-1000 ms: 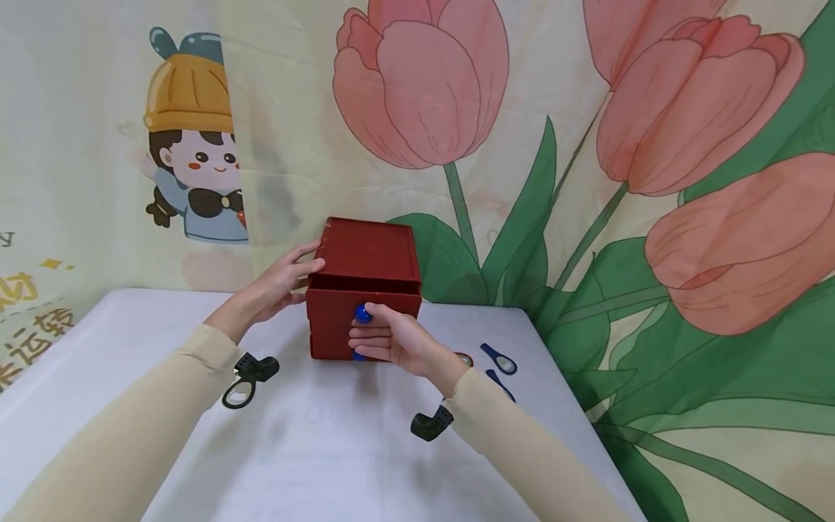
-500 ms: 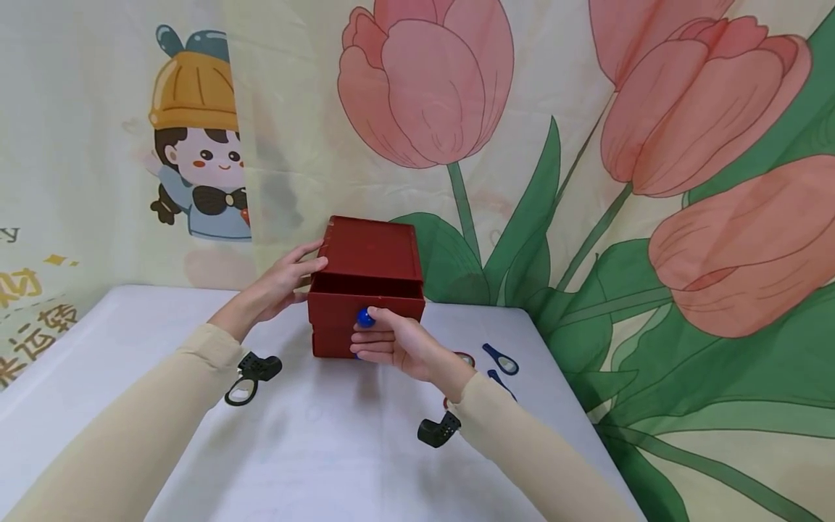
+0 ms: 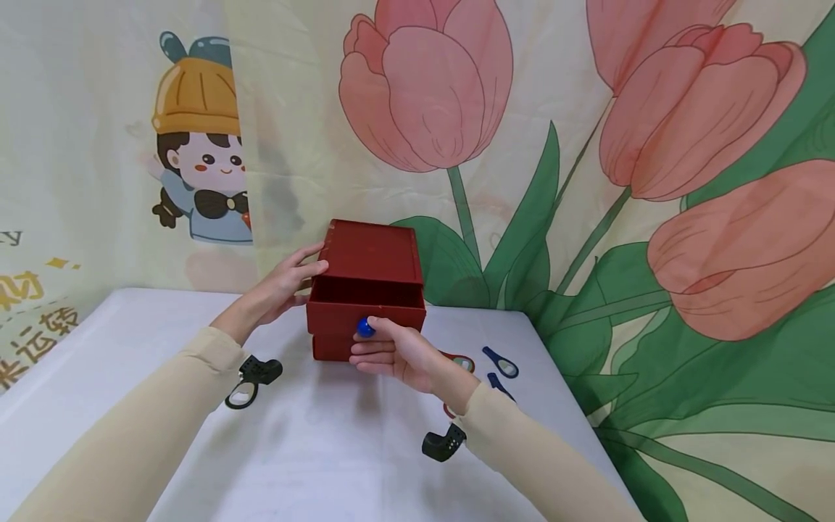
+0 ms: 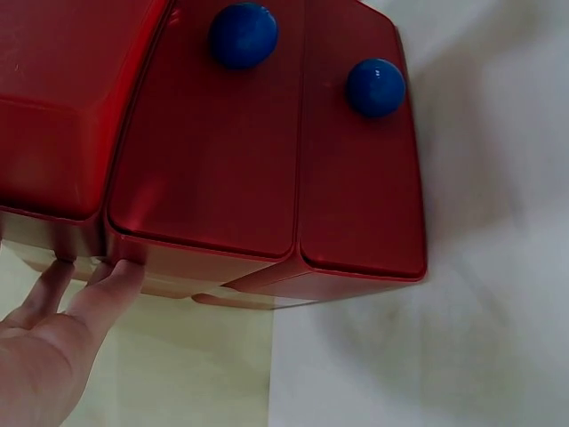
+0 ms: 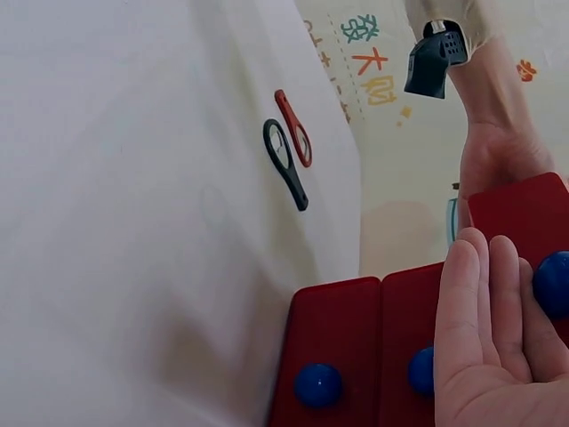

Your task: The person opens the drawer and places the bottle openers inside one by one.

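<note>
Tulip-printed cloth (image 3: 427,94) is hanging behind the white counter (image 3: 313,464), gold writing (image 3: 48,330) showing left of the left hand (image 3: 277,290), "运转" being readable. Just beyond the right hand (image 3: 407,357), a red box (image 3: 372,250) is standing; its top drawer (image 3: 335,317) is sitting partly out, too dark inside to tell the contents. The right hand is pinching that drawer's blue knob (image 3: 365,328); the left hand is resting fairly straight fingers against the box's side. Blue magnifiers (image 3: 507,368) are lying right of the right hand.
</note>
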`<state>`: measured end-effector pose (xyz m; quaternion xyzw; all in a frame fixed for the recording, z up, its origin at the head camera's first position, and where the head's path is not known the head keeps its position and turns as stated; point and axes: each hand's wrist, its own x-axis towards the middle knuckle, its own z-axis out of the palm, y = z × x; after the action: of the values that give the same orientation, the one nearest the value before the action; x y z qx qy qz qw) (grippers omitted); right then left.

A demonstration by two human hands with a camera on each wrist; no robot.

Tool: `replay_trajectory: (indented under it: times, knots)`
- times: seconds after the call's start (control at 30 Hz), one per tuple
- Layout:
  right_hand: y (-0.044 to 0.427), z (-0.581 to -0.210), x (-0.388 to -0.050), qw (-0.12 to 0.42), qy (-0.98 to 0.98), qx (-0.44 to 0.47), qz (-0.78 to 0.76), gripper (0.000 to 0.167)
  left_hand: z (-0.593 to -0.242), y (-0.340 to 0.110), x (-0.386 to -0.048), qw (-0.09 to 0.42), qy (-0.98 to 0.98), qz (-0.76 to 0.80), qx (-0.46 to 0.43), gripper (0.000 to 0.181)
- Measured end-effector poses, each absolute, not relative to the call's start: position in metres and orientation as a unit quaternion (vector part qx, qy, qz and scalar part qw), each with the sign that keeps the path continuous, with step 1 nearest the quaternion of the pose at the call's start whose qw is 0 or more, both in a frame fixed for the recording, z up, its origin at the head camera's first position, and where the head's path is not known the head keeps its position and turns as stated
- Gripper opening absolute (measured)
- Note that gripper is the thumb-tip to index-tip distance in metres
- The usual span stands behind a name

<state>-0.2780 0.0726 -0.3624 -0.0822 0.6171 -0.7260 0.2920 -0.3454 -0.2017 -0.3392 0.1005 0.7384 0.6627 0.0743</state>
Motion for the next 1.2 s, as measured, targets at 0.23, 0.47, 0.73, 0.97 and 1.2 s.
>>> replay_trajectory:
  times: [0.23,0.47,0.73,0.97,1.2]
  knots:
    - [0.074,-0.361,-0.272,0.292,0.618,-0.081,-0.726,0.051,-0.339,-0.201,-0.346,0.071,0.74,0.662,0.099,0.084]
    - [0.073,-0.36,-0.266,0.301,0.618,-0.086,-0.721,0.052,-0.338,-0.206,-0.347,0.079,0.734,0.666,0.102,0.081]
    - [0.074,-0.36,-0.26,0.302,0.622,-0.084,-0.718,0.051,-0.337,-0.207,-0.347,0.084,0.734,0.665,0.109,0.082]
    - [0.076,-0.362,-0.253,0.306,0.627,-0.085,-0.711,0.052,-0.338,-0.208,-0.346,0.085,0.734,0.665,0.109,0.081]
    - [0.079,-0.363,-0.244,0.303,0.627,-0.087,-0.712,0.05,-0.342,-0.208,-0.349,0.085,0.737,0.661,0.113,0.083]
